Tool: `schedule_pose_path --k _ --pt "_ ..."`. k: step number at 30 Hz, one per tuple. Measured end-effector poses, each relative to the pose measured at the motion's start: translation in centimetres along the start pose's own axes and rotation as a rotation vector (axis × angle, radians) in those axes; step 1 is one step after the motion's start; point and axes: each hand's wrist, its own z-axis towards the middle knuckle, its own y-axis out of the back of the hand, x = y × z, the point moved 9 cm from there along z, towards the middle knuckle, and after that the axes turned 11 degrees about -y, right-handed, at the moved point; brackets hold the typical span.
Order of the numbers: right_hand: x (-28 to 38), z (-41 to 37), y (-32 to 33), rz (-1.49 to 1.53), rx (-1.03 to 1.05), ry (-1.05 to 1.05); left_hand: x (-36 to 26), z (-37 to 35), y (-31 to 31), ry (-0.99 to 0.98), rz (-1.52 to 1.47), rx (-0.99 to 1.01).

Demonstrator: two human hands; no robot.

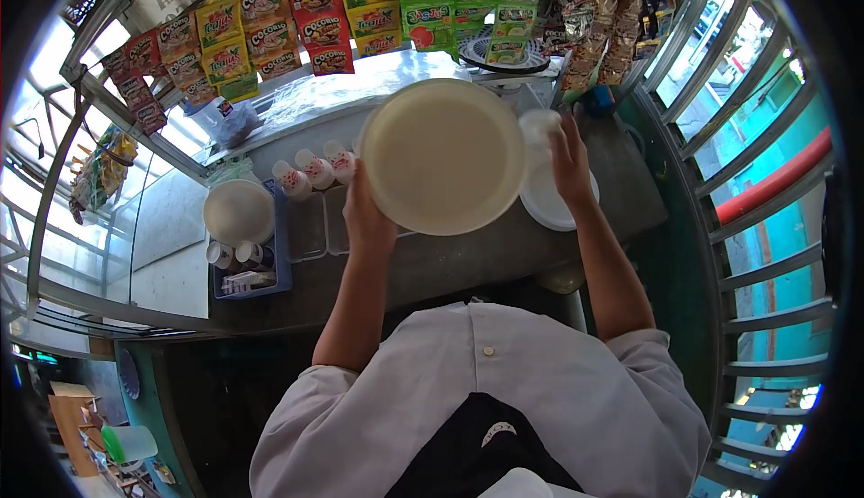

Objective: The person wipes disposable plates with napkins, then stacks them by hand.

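Note:
A large round cream lid (445, 158) with a raised rim is held up over the counter, its flat face toward me. My left hand (367, 215) grips its left edge, the thumb at the rim and the other fingers hidden behind. Off the lid's right side, my right hand (567, 161) has its fingers closed on a white crumpled thing (541, 125), blurred, perhaps a tissue or cloth. Below that hand lies a white round container or lid (551, 199) on the counter, partly covered by the hand and the cream lid.
Several printed paper cups (315, 170) stand behind clear trays (309, 226). A blue basket (283, 269) holds cups and another round lid (238, 212). Drink sachets (321, 23) hang across the back. Metal bars (763, 273) line the right side of the counter (621, 183).

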Motion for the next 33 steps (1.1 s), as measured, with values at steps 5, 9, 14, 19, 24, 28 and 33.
schedule_pose_path --k 5,9,14,19,24,28,33 --pt "10.7 2.0 -1.2 -0.294 -0.044 0.283 2.5 -0.1 -1.3 0.149 -0.485 -0.099" --pt "16.0 1.2 -2.8 -0.47 -0.07 0.553 3.2 0.5 -1.7 0.264 -0.751 -0.169" --pt "15.1 -0.2 -8.5 -0.646 0.001 0.619 1.2 0.3 -3.6 0.129 -0.444 -0.002" --pt "13.6 -3.5 -12.2 -0.386 0.136 0.612 0.8 0.5 -3.6 0.074 -0.335 -0.006" --pt "15.2 -9.8 -12.4 -0.323 0.331 0.676 0.6 1.4 -2.5 0.043 -0.593 -0.057" --pt "13.4 -11.9 -11.3 -0.463 0.612 0.746 -2.0 1.8 -1.1 -0.076 -0.242 -0.039" --pt "16.5 -4.7 -7.0 -0.312 0.288 0.649 -2.3 1.9 -2.0 0.012 -0.454 -0.11"
